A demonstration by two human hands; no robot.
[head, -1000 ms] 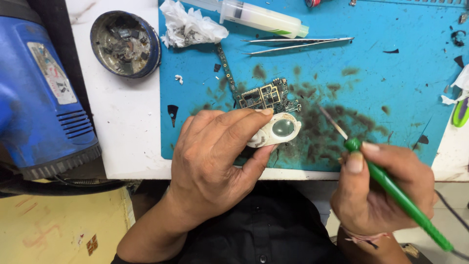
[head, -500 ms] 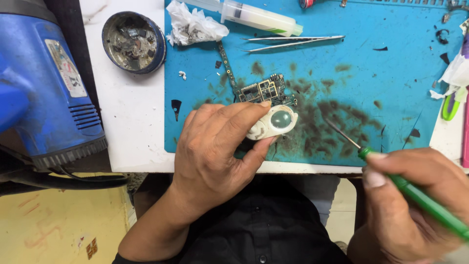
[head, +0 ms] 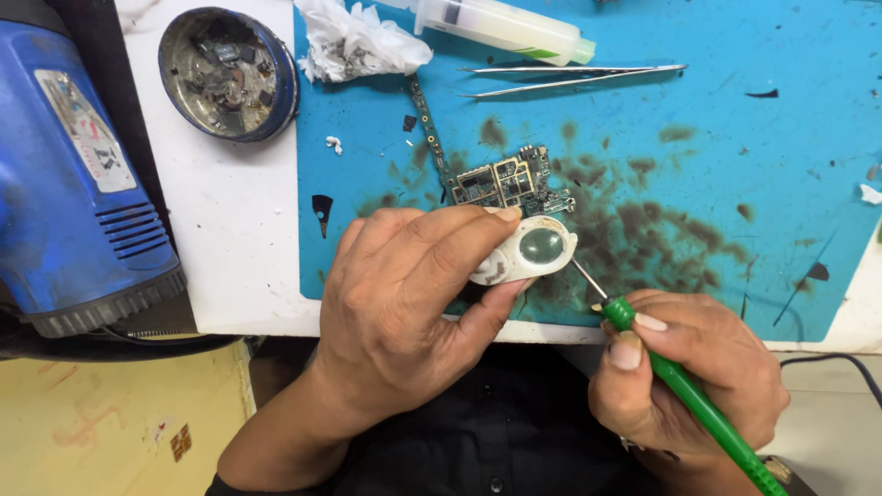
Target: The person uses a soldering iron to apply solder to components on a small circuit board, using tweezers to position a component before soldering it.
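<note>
**Green tool tipped toward a small white tub beside a circuit board**

The blue mat (head: 735, 138) fills the upper right of the view, stained brown around its middle. At nine o'clock a blue heat gun (head: 73, 184) lies on the white bench, with a round blue tin (head: 228, 73) of scraps at eleven o'clock.

The left hand (head: 404, 312) sits at centre, thumb and fingers clamped on a small white tub (head: 525, 253) with a greenish round centre, held at the mat's near edge. The right hand (head: 684, 377) at five o'clock has its fingers closed around a green-handled tool (head: 698, 404). The tool's long axis runs from five o'clock up to eleven o'clock; its thin metal tip points at eleven o'clock, ending just beside the tub's right edge.

Just past the tub at twelve o'clock lies a circuit board (head: 510, 181), its narrow strip running toward twelve o'clock. Tweezers (head: 570, 78) and a pale syringe (head: 505, 23) lie farther up, next to crumpled tissue (head: 354, 41).

Compared with half a second ago, the right hand has moved left, and the tip now sits closer to the tub. The left hand keeps its grip.
</note>
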